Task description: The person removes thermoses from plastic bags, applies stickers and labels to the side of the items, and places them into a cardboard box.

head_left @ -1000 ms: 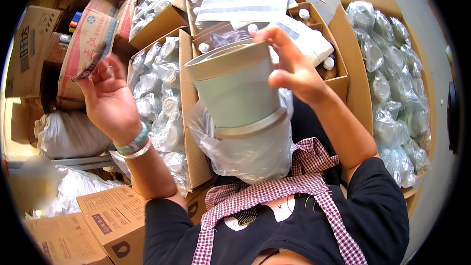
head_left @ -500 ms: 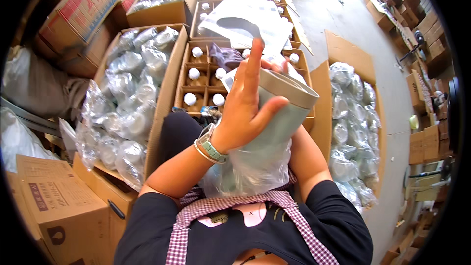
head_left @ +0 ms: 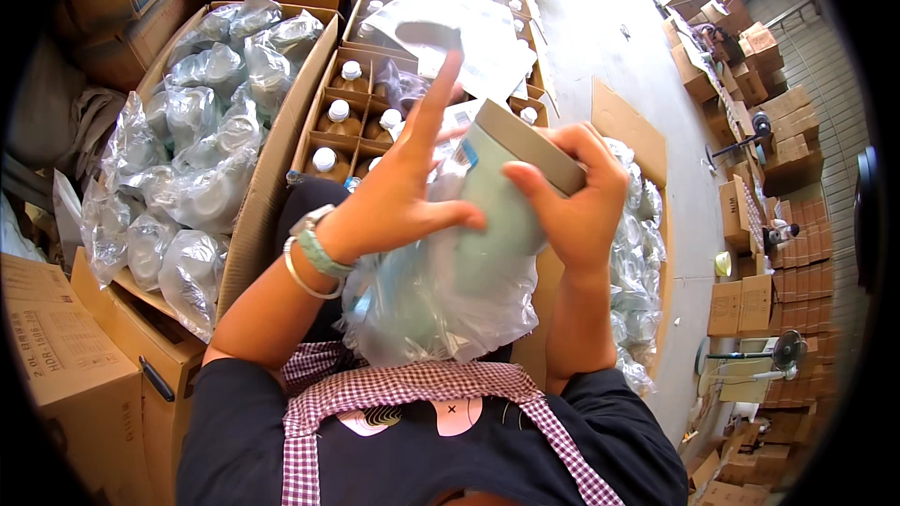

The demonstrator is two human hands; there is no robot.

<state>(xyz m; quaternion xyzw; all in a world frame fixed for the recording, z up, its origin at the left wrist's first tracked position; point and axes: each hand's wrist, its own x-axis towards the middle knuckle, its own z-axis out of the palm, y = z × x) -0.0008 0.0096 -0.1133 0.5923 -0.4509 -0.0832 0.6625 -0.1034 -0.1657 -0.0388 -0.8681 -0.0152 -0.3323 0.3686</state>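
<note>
My right hand (head_left: 586, 183) grips a pale green jug-like container (head_left: 502, 215) by its grey-beige end band (head_left: 534, 145), thumb on the side. The container is tilted, and its lower part sits in a clear plastic bag (head_left: 441, 305) near my lap. My left hand (head_left: 408, 178) is open beside it, index finger pointing up and thumb stretched out, slightly blurred. A grey curved strip (head_left: 427, 34) shows at the index fingertip; I cannot tell whether it sticks to the finger. A small blue label (head_left: 465, 152) is on the container.
On the left, an open carton (head_left: 239, 253) holds several plastic-wrapped items. Ahead, divided cartons hold white-capped bottles (head_left: 338, 112), with white sheets (head_left: 469, 33) on top. Another carton (head_left: 633, 122) of wrapped items stands at the right. Stacked boxes (head_left: 797, 262) and a fan (head_left: 789, 349) are farther right.
My right hand has come into view, gripping the container's banded end. The container has tilted the other way. My left hand has moved left, its fingers spread beside it. The view has shifted.
</note>
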